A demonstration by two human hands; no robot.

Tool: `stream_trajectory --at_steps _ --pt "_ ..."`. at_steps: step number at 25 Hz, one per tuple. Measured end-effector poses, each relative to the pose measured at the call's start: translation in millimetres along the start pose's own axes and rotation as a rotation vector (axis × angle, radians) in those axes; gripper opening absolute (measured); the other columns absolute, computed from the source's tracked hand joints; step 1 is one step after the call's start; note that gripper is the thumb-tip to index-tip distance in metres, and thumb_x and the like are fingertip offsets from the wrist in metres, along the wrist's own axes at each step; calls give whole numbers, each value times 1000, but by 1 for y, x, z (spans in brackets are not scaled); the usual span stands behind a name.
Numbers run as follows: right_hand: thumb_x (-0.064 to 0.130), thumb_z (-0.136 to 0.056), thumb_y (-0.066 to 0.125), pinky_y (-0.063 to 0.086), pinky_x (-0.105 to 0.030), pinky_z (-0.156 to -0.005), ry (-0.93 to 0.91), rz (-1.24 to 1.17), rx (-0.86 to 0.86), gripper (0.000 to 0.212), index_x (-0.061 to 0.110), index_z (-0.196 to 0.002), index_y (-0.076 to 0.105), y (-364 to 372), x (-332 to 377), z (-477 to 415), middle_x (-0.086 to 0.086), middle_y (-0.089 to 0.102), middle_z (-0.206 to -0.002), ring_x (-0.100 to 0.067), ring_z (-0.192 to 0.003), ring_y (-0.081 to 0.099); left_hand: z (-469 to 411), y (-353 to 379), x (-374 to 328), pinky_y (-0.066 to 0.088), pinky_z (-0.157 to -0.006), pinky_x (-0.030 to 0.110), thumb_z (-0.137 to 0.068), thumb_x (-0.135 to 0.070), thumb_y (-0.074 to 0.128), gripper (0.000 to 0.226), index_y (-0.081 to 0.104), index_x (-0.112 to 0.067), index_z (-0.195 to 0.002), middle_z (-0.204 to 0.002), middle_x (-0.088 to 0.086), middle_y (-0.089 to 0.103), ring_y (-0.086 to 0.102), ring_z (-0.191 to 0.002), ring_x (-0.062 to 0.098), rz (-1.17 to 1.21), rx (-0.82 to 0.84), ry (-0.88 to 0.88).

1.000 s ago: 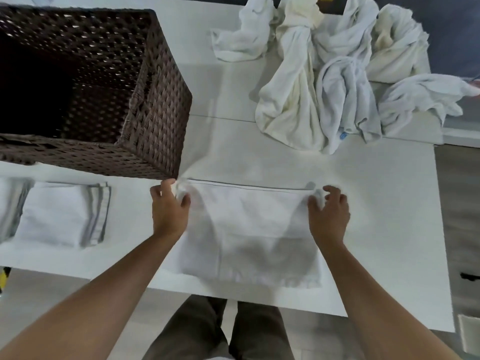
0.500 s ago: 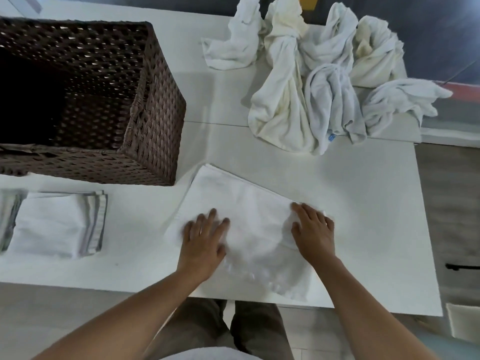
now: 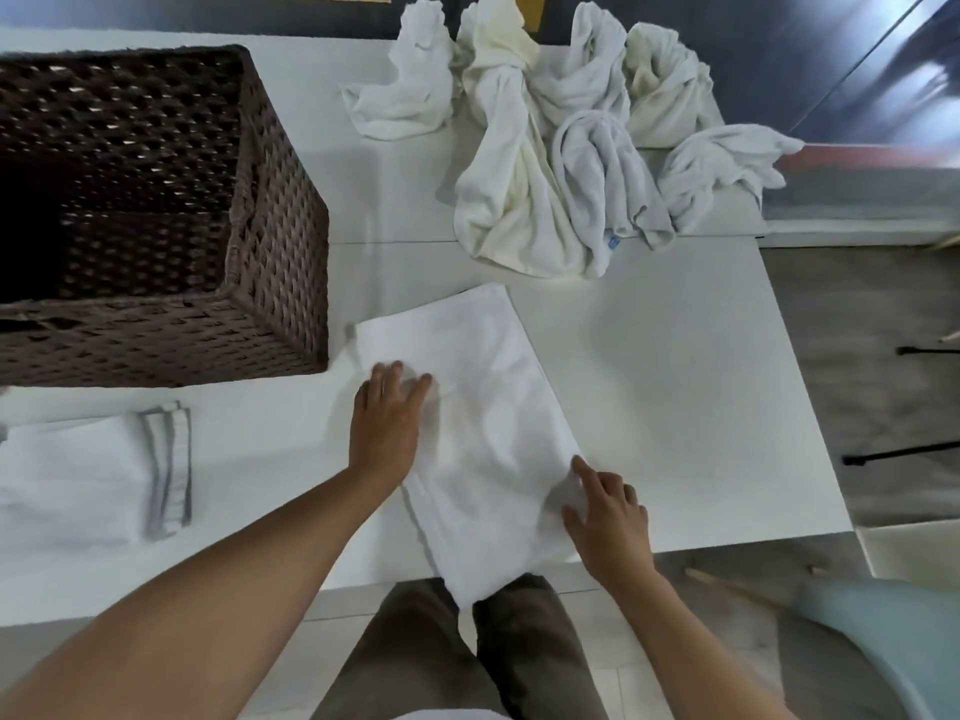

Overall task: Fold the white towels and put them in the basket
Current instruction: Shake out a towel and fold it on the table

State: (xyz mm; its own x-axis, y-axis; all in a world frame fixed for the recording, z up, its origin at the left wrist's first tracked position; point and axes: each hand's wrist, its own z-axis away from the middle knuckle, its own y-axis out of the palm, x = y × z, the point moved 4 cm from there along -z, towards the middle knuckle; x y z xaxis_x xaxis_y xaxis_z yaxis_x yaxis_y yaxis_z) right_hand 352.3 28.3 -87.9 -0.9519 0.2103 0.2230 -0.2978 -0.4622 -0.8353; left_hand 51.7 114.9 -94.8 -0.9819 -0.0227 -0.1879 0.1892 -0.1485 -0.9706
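A half-folded white towel point(image 3: 483, 407) is seen lying slantwise on the white desk point(image 3: 675, 381), its near corner hanging over the near edge. The left hand point(image 3: 387, 423) is laid flat on the towel's far-left part, fingers straight. The right hand point(image 3: 605, 517) is set open at the towel's near-right edge, fingers spread and touching the cloth. A brown wicker basket point(image 3: 280, 283) is noted far left, just beside the towel's far corner. Crumpled towels point(image 3: 561, 163) are heaped far right. Folded towels point(image 3: 78, 480) are laid near left.

White table point(image 3: 675, 407); pale blue chair point(image 3: 893, 641) (cut off) near its corner.
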Motion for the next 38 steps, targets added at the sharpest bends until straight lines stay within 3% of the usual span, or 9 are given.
stream_trajectory --at_steps 4,9,15,19,22,26,30,33,38 --pt "39 -96 57 36 -44 -104 51 6 7 58 37 -149 33 -6 4 5 -1 47 -141 -27 -128 44 78 9 0 36 -113 43 -96 -25 59 65 29 -31 -153 -163 10 14 23 -146 32 137 178 -61" --pt "46 -90 60 36 -45 -100 318 -353 7 45 27 -129 49 1 -12 10 -3 59 -125 -30 -117 54 169 15 -13 46 -95 32 -96 -33 57 54 31 -36 -143 -117 -4 66 58 -111 22 308 230 -251" --pt "36 -97 59 40 -33 -65 319 -701 124 38 4 -78 60 6 -11 28 -12 59 -73 -33 -75 60 202 13 -33 51 -65 21 -96 -20 63 57 36 -39 -143 -90 -1 67 68 -79 19 972 217 -690" --pt "30 -97 59 45 -33 -61 217 -804 12 17 14 -104 58 -3 -9 56 -3 62 -83 -23 -73 59 214 -8 -36 62 -76 38 -95 -12 62 46 55 -43 -128 -87 16 66 67 -73 24 1065 170 -624" --pt "19 -96 60 56 -33 -59 68 -999 101 41 41 -130 52 -17 -21 79 -10 68 -93 -22 -65 61 237 -23 -39 62 -73 39 -98 -3 49 41 70 -34 -115 -97 22 69 71 -82 33 1225 178 -643" --pt "11 -93 60 52 -33 -58 33 -1212 340 19 9 -101 77 -26 -35 98 -19 64 -101 -26 -72 56 271 -33 -37 60 -77 29 -85 15 56 61 66 -34 -121 -104 -3 75 72 -95 19 1149 197 -438" --pt "7 -100 40 55 -36 -75 96 -1374 497 34 0 -112 71 -29 -47 107 -21 70 -102 -29 -82 69 286 -39 -48 52 -77 18 -80 -14 78 44 64 -43 -111 -99 -21 69 64 -93 3 806 160 -225" --pt "-7 -96 52 52 -41 -96 -8 -1330 513 30 2 -119 68 -37 -59 111 -17 72 -107 -27 -99 72 280 -47 -48 41 -81 10 -82 -43 68 18 68 -36 -99 -97 -22 64 55 -98 -2 677 2 -88" --pt "22 -87 79 53 -31 -77 -138 -953 222 14 14 -99 77 -45 -64 99 -4 72 -89 -18 -83 64 255 -55 -52 43 -87 19 -97 -49 54 28 64 -25 -107 -109 -15 63 52 -99 1 706 40 -51"
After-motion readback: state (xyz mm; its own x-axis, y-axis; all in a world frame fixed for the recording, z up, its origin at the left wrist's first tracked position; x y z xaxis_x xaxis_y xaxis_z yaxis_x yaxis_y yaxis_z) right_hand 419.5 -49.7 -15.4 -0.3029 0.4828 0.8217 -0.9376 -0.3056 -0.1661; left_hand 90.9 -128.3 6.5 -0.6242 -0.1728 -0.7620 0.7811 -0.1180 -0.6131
